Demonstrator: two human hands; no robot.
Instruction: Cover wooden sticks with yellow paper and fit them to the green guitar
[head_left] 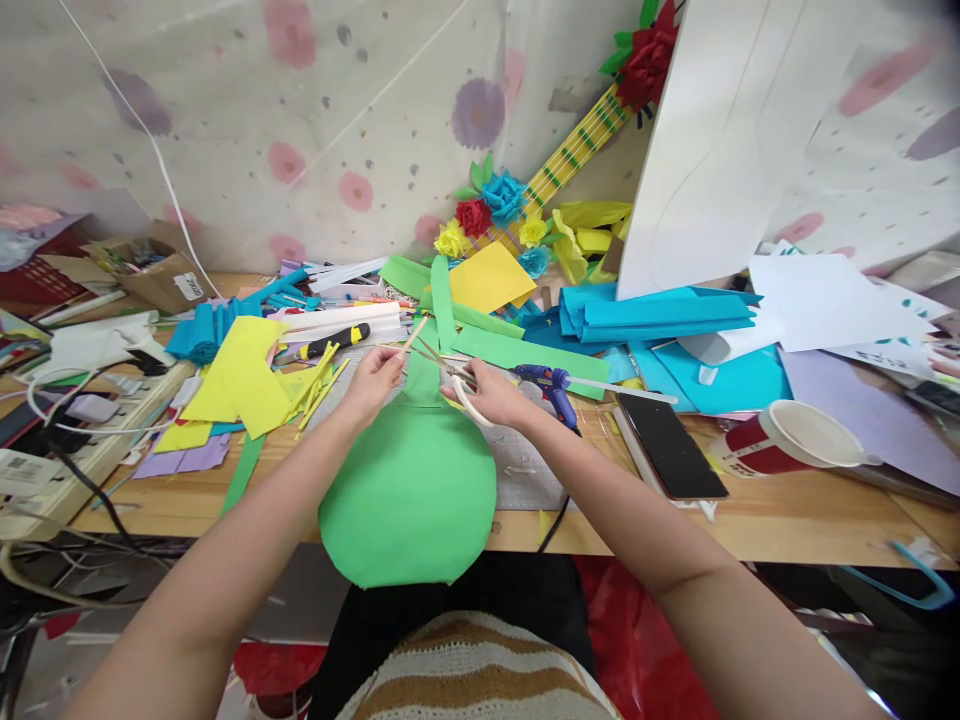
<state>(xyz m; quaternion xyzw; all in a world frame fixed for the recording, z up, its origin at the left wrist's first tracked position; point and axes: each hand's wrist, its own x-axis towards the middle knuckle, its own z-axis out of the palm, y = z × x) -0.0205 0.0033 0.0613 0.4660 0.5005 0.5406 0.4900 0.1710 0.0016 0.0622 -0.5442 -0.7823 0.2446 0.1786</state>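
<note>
My left hand pinches a thin pale stick that slants up to the right; its material is hard to tell. A pair of scissors with white handles sits in my right hand, its blades pointing left toward the stick. Whether the blades touch it I cannot tell. Below both hands lies a large round green paper shape, which overhangs the table's front edge. A narrow green neck runs from its top up between my hands.
Right of my right hand lies a blue glue gun with a white glue stick. Beyond it are a phone and a paper cup. Yellow paper and a utility knife lie left. A paper-flower guitar leans behind.
</note>
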